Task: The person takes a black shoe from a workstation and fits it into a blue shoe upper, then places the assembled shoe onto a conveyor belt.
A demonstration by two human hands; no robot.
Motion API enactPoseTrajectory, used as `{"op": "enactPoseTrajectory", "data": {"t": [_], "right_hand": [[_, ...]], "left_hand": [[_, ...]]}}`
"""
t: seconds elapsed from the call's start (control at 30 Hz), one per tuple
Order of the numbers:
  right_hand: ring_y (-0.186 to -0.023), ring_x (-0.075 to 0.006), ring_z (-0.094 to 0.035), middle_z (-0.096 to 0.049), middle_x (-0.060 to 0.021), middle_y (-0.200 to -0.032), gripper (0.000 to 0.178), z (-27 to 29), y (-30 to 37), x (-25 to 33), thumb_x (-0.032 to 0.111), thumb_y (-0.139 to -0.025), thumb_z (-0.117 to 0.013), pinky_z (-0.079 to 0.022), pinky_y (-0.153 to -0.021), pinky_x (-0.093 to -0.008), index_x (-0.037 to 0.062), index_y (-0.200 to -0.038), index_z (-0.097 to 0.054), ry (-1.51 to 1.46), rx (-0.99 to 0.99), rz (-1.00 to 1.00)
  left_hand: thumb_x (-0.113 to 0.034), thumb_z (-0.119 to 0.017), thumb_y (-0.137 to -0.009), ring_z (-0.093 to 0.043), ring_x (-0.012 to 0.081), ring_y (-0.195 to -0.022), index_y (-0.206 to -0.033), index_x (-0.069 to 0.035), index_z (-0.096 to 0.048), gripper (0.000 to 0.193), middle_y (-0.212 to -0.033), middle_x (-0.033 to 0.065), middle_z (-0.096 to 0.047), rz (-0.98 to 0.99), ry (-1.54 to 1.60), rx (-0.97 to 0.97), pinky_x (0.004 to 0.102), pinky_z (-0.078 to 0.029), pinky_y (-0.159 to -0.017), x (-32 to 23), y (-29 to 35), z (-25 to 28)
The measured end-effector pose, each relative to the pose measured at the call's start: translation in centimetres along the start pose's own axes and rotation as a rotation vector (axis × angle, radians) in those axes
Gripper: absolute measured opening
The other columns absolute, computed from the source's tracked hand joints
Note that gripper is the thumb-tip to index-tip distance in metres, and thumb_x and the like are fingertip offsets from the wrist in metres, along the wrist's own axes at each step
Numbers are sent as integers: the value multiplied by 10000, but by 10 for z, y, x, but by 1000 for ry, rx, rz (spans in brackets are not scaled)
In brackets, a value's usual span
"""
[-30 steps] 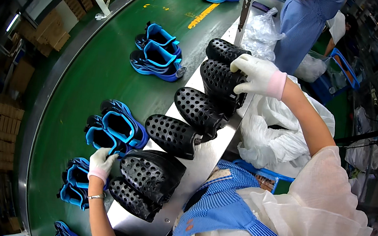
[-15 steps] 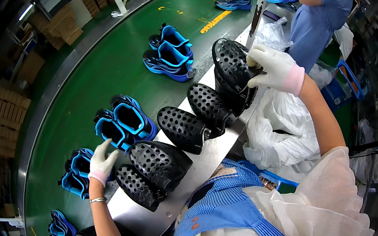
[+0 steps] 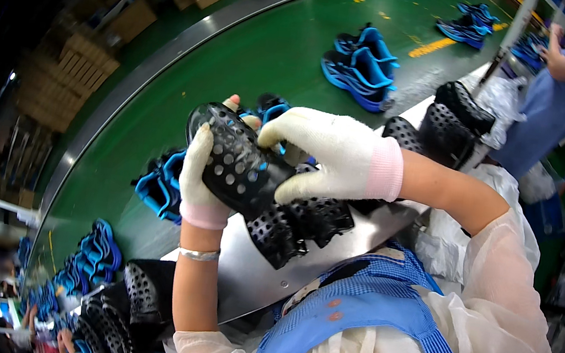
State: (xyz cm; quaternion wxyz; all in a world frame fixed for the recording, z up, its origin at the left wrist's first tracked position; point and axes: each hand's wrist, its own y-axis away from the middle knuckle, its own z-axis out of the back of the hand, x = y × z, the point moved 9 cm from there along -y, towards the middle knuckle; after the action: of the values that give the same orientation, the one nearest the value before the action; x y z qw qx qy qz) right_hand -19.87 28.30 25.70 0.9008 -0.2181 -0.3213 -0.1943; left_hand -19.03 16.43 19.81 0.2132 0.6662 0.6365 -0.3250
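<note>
A black shoe last [image 3: 236, 152], shaped like a clog and dotted with round holes, is held up in front of me, toe tilted up and to the left. My left hand [image 3: 202, 179], in a white glove with bare fingertips, is closed around its toe part. The white-gloved right hand [image 3: 335, 156] closes on its rear end, thumb below and fingers above. Just under it, more black perforated lasts [image 3: 273, 236] rest on the metal ledge [image 3: 328, 265], partly hidden by my hands.
Blue-and-black shoes stand on the green conveyor: one pair [image 3: 361, 69] beyond my hands, another shoe [image 3: 165, 186] at left. More black lasts [image 3: 456, 128] sit farther up the ledge and at lower left [image 3: 110, 318]. White plastic bags [image 3: 499, 105] and a person in blue [image 3: 556, 105] are at right.
My left hand has gone from open over the conveyor to gripping a last. My right hand has left the far last and joined it. The view has turned.
</note>
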Motion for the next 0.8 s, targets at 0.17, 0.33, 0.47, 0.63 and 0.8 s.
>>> {"op": "enactPoseTrajectory", "data": {"t": [0.17, 0.33, 0.47, 0.63, 0.8], "right_hand": [[-832, -321, -639, -632, -222, -915, 569, -53, -36, -27, 390, -804, -635, -506, -756, -380, -60, -1139, -538, -17, 134, -110], [-755, -378, -628, -611, -266, -767, 559, -71, -56, -36, 456, -802, -589, -500, -697, -404, -90, -915, -553, -118, 154, -150], [-728, -380, -629, -610, -263, -753, 486, -72, -70, -48, 410, -797, -588, -506, -671, -403, -72, -844, -546, -46, 84, -116], [-709, -379, -638, -626, -225, -706, 348, -48, -76, -71, 315, -790, -557, -521, -694, -436, -26, -823, -619, 291, 124, -202], [-733, -377, -640, -631, -236, -726, 410, -68, -84, -99, 381, -759, -545, -514, -688, -429, -14, -787, -647, 470, 386, -232]], "left_hand": [[-312, -543, -930, -594, 223, -891, -1175, -71, -494, 347, -975, 106, -594, -288, -118, -297, 353, -524, -789, -26, 20, 54], [-340, -587, -916, -593, 173, -756, -951, -124, -563, 219, -822, 45, -614, -329, -146, -436, 307, -511, -689, -30, 15, 84], [-335, -580, -924, -586, 148, -756, -1005, -104, -567, 245, -877, 34, -590, -408, -227, -566, 290, -515, -675, -32, 11, 110], [-374, -581, -912, -611, 140, -814, -1116, -36, -567, 395, -1003, 80, -561, 66, -825, -464, 244, -529, -548, -13, 1, 131], [-350, -661, -783, -619, 274, -909, -1109, -20, -624, 465, -1042, 162, -629, 141, -1585, -58, 350, -487, -831, 24, 9, 149]]}}
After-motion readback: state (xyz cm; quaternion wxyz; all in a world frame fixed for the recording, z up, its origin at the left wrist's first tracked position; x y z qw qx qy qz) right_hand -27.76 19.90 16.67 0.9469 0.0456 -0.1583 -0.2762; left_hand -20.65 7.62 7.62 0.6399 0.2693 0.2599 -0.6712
